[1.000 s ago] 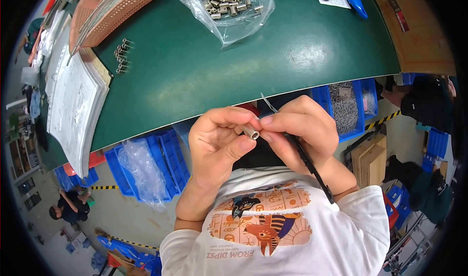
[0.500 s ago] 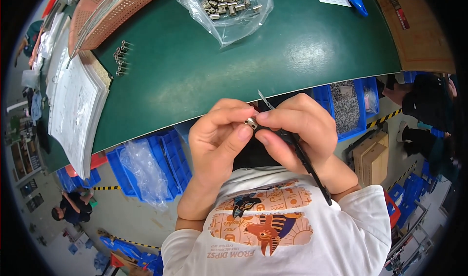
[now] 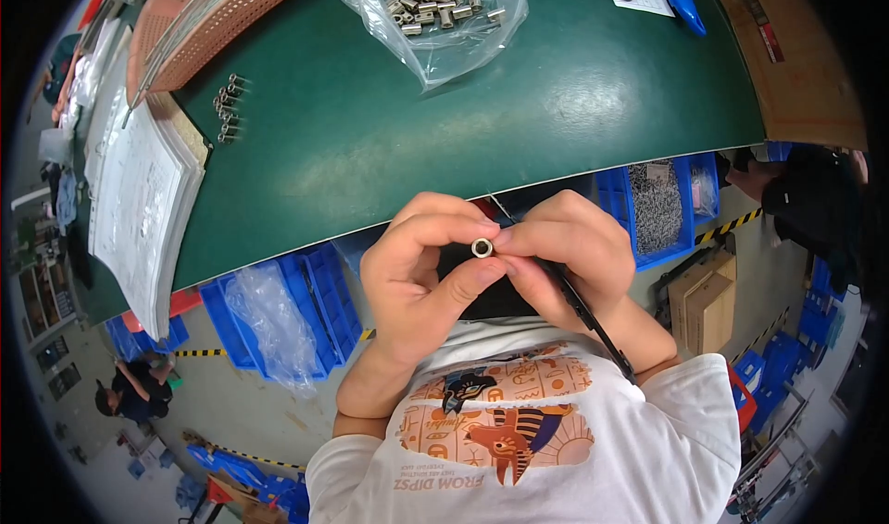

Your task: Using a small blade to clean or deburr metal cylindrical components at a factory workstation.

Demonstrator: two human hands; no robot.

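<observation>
Both hands meet close to my chest, just in front of the green table's near edge (image 3: 389,218). My left hand (image 3: 421,274) pinches a small silver metal sleeve (image 3: 482,247) between thumb and forefinger, its round hole facing the camera. My right hand (image 3: 569,255) touches the same sleeve with its fingertips and also holds a thin black tool (image 3: 583,311) that runs down along my wrist. What the tool's tip touches is hidden behind the fingers.
A clear plastic bag (image 3: 435,19) of several similar metal sleeves lies at the table's far side. A few small metal parts (image 3: 227,107) sit beside a perforated orange tray (image 3: 199,24) and a stack of papers (image 3: 139,200) at left. Blue bins (image 3: 278,311) stand under the table.
Both hands have shifted slightly toward my body, and the sleeve has been turned so that its open end now faces the camera.
</observation>
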